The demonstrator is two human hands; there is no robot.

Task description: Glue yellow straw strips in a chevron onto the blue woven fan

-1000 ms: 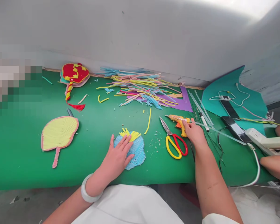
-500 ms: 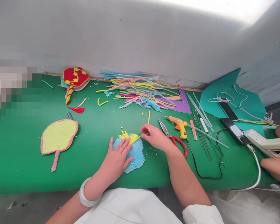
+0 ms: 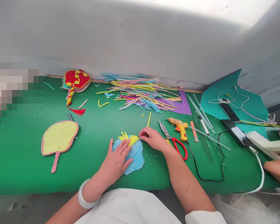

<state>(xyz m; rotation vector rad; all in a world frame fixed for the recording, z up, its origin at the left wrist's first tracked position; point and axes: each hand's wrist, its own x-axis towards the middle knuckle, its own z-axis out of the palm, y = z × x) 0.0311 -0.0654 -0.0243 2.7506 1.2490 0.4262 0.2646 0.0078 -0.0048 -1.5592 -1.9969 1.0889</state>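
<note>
From the head camera I look down on a green tabletop [image 3: 95,130], where a flat, ribbed blue piece [image 3: 137,155] lies near the front edge, in front of the wearer's white clothing. My left hand [image 3: 114,159] rests on it palm down, fingers extended and spread, pressing without gripping. Blue shows between the fingers, in the gap beside the thumb, and to the right of the hand; the thumb lies across its surface. Short yellow strips [image 3: 133,141] fan out along the far edge of the blue piece, several of them running under the left fingertips.

My right hand [image 3: 156,140] comes in from the right with thumb and forefinger pinched together, at the right end of the yellow strips, by the blue piece's upper right edge. I cannot tell whether anything is caught between those tips. Just beyond the right knuckles stands out a loose yellow strip [image 3: 149,119], its near end hidden by the hand.

Right of that hand lie scissors [image 3: 180,148] with their blades pointing away, then a yellow glue gun [image 3: 183,130]. Well to the left is a leaf-shaped yellow fan with a pink rim [image 3: 59,138]
</note>
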